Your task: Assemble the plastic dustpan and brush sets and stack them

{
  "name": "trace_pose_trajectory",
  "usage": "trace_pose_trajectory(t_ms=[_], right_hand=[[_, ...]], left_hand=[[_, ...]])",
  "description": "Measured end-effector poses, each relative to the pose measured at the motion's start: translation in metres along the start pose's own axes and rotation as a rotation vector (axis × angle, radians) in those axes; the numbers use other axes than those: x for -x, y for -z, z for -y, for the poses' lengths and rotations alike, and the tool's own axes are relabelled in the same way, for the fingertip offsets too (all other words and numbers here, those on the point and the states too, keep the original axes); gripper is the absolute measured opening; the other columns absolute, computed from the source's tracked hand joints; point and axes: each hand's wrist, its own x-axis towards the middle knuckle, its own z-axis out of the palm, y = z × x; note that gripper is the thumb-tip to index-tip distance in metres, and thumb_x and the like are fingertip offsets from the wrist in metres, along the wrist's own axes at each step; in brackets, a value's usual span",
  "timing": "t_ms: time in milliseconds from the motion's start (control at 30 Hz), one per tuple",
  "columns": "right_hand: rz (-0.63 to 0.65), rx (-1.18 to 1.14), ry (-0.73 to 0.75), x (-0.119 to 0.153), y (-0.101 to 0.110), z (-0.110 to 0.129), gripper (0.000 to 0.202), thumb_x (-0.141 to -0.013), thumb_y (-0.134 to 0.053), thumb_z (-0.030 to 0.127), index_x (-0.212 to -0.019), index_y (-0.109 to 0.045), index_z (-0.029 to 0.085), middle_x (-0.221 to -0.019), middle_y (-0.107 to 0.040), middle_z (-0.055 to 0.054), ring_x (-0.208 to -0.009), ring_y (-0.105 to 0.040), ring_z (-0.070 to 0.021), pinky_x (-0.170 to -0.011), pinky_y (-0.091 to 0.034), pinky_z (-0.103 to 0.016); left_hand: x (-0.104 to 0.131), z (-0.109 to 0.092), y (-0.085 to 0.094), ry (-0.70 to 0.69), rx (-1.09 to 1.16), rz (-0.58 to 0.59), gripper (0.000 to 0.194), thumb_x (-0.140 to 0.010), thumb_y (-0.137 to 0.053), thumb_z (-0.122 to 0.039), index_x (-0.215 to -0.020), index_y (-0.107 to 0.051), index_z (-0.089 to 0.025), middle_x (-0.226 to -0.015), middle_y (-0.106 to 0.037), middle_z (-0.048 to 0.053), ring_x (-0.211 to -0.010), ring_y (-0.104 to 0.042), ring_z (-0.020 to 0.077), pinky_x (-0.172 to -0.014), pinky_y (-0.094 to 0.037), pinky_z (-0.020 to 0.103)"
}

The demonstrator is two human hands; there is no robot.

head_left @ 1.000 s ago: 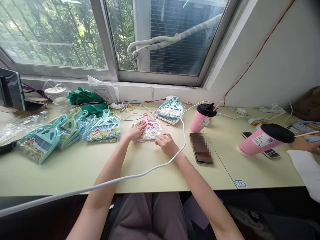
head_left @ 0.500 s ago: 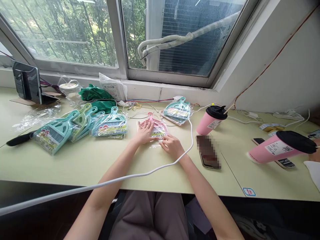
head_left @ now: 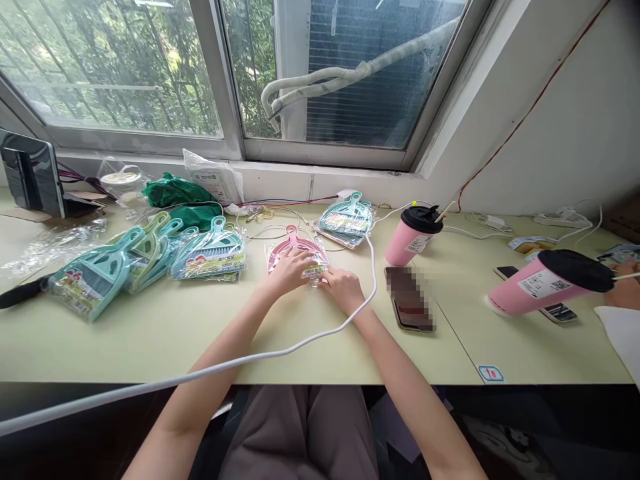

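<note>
A small pink dustpan-and-brush set [head_left: 319, 251] in a clear plastic bag lies on the table in front of me, its looped handle pointing toward the window. My left hand [head_left: 289, 272] rests across its near half, fingers stretched out over the bag and covering part of the label. At the bag's near right corner, my right hand [head_left: 343, 289] has its fingers bent and pinched on the plastic edge. Left of my hands lie several bagged dustpan sets in teal and green, the closest being a teal set [head_left: 215, 247]. Another teal stack [head_left: 347, 217] sits behind to the right.
A white cable [head_left: 280, 351] crosses in front of my forearms. To the right are a phone [head_left: 407, 303], a pink cup [head_left: 404, 243] and a larger pink cup [head_left: 530, 293], near another person's hand [head_left: 627, 291]. A tablet on a stand [head_left: 33, 173] and green plastic [head_left: 175, 193] stand leftward.
My left hand has slid slightly toward the right side of the pink set's bag. The loose plastic showing at the bag's near edge is now mostly hidden by my hands. The view has shifted slightly.
</note>
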Motion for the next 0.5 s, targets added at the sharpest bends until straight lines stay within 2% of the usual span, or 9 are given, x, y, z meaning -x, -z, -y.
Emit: trace_pose_trajectory(t_ms=[133, 233, 400, 500], right_hand=[[-0.007, 0.017, 0.04, 0.0, -0.002, 0.001, 0.023, -0.097, -0.05, 0.032, -0.102, -0.071, 0.025, -0.101, -0.072, -0.006, -0.093, -0.065, -0.0186, -0.072, -0.038, -0.027], [-0.031, 0.035, 0.052, 0.001, -0.004, 0.001, 0.03, -0.099, -0.042, 0.027, -0.104, -0.072, 0.024, -0.098, -0.073, -0.008, -0.089, -0.066, -0.0196, -0.07, -0.037, -0.028], [-0.072, 0.085, 0.071, 0.001, -0.005, -0.002, 0.03, -0.098, -0.04, 0.019, -0.106, -0.069, 0.02, -0.09, -0.073, -0.011, -0.081, -0.065, -0.0196, -0.067, -0.036, -0.029], [-0.09, 0.113, 0.134, 0.001, -0.005, -0.002, 0.031, -0.097, -0.039, 0.015, -0.11, -0.067, 0.019, -0.087, -0.072, -0.011, -0.078, -0.064, -0.0187, -0.066, -0.035, -0.029]], left_hand=[[0.001, 0.004, 0.007, 0.076, -0.015, 0.031, 0.022, -0.078, -0.071, -0.032, -0.097, -0.07, -0.022, -0.115, -0.067, 0.007, -0.113, -0.058, 0.0261, -0.11, -0.031, 0.045], [0.002, 0.004, 0.015, 0.084, -0.011, 0.062, 0.018, -0.078, -0.069, -0.035, -0.09, -0.069, -0.022, -0.106, -0.068, 0.007, -0.109, -0.059, 0.0259, -0.11, -0.029, 0.045], [0.003, 0.0, 0.017, 0.112, -0.012, 0.125, 0.016, -0.077, -0.065, -0.037, -0.079, -0.065, -0.021, -0.092, -0.069, 0.007, -0.099, -0.061, 0.0262, -0.102, -0.035, 0.044], [0.003, 0.002, 0.016, 0.14, 0.008, 0.152, 0.021, -0.08, -0.062, -0.041, -0.077, -0.062, -0.02, -0.079, -0.069, 0.006, -0.087, -0.063, 0.0249, -0.097, -0.038, 0.042]])
